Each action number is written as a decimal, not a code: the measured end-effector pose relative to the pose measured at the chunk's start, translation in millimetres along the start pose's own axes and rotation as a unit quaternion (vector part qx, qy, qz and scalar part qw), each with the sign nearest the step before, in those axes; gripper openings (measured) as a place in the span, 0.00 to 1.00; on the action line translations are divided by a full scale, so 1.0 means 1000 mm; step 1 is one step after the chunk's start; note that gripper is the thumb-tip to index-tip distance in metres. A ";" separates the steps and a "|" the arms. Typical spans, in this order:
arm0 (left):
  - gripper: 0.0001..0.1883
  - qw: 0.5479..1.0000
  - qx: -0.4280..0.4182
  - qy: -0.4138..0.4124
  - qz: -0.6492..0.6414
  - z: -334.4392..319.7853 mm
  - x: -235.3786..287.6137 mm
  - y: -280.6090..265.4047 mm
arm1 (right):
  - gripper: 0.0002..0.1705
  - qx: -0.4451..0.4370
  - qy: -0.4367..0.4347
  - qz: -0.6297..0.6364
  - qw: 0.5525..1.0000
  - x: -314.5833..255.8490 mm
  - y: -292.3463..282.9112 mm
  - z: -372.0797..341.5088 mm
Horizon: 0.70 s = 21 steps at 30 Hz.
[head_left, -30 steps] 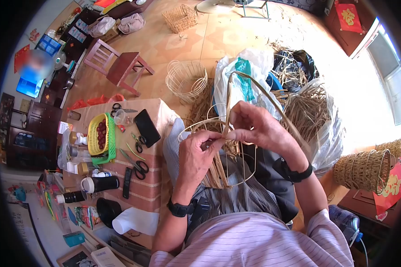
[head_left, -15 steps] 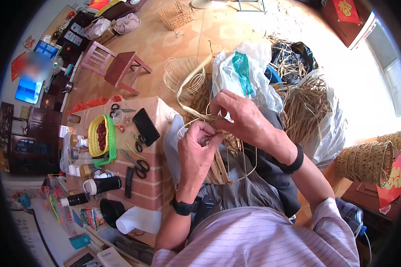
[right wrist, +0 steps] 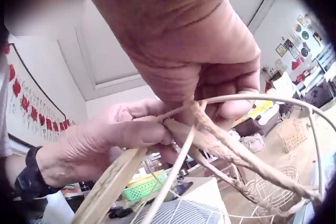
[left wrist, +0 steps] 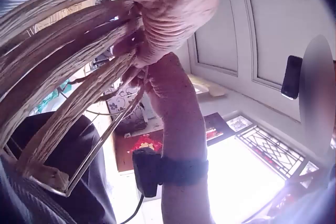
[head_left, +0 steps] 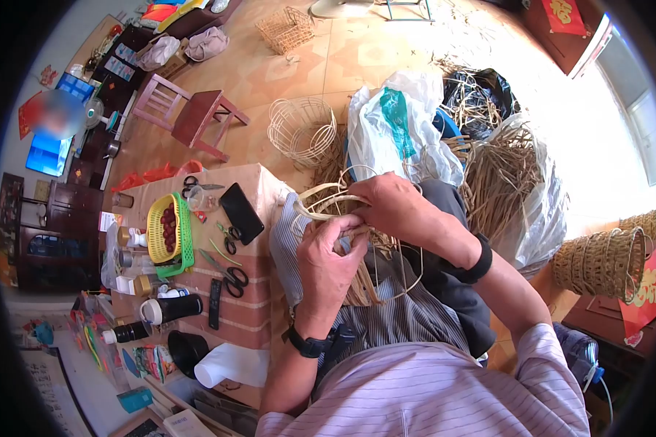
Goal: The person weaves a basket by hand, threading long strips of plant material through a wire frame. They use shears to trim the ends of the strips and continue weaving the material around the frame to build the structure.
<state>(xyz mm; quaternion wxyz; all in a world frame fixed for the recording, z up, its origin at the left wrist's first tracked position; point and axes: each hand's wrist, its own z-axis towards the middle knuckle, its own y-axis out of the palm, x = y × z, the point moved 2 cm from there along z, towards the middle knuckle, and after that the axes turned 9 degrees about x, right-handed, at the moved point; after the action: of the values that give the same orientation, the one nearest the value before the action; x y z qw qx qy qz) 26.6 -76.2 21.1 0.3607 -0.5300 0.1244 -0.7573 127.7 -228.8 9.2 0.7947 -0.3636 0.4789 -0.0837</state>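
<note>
On the lap is a round wire basket frame (head_left: pixel 420 271) with flat dried plant strips (left wrist: pixel 100 71) wrapped along part of it. My left hand (head_left: pixel 326 256) pinches the frame's rim between thumb and fingers, seen also from the far side in the right wrist view. Close beside it, the right hand (head_left: pixel 395 209) has its fingers curled around a dried strip (right wrist: pixel 223 142) at the rim wire (right wrist: pixel 262 98). That strip runs twisted along the rim in the right wrist view. The right fingertips are partly hidden behind the rim.
Left stands a cloth-covered table (head_left: pixel 251 306) with scissors (head_left: pixel 235 282), a phone (head_left: pixel 242 213), a remote (head_left: pixel 214 304) and a yellow basket (head_left: pixel 163 240) of dark red fruit. Ahead are a bare wire frame (head_left: pixel 302 131), a white bag (head_left: pixel 372 120) and dried-strip bundles (head_left: pixel 503 182). Woven baskets (head_left: pixel 598 262) lie right.
The long strip looped high above the hands, then swung over to the far left, and now lies low by the rim. My right hand has come down close to the left.
</note>
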 end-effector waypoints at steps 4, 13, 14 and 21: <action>0.12 0.999 0.007 0.040 0.010 -0.001 0.001 0.000 | 0.08 -0.012 0.023 0.052 0.998 -0.004 -0.009 -0.011; 0.11 0.999 -0.021 0.034 0.017 0.001 0.008 -0.001 | 0.10 0.179 -0.024 -0.007 0.984 -0.038 -0.038 -0.064; 0.11 0.998 -0.019 0.048 0.021 0.001 0.008 -0.001 | 0.10 0.157 -0.038 -0.029 0.986 -0.036 -0.030 -0.074; 0.11 0.990 -0.030 0.097 0.096 0.000 0.008 0.004 | 0.24 0.108 0.011 -0.083 0.991 -0.031 0.023 -0.120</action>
<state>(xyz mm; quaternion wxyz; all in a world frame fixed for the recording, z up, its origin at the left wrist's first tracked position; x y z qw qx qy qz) 26.6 -84.5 24.1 0.4017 -0.4503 0.2317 -0.7630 7.1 -256.7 -17.5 0.8141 -0.3131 0.4444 -0.2044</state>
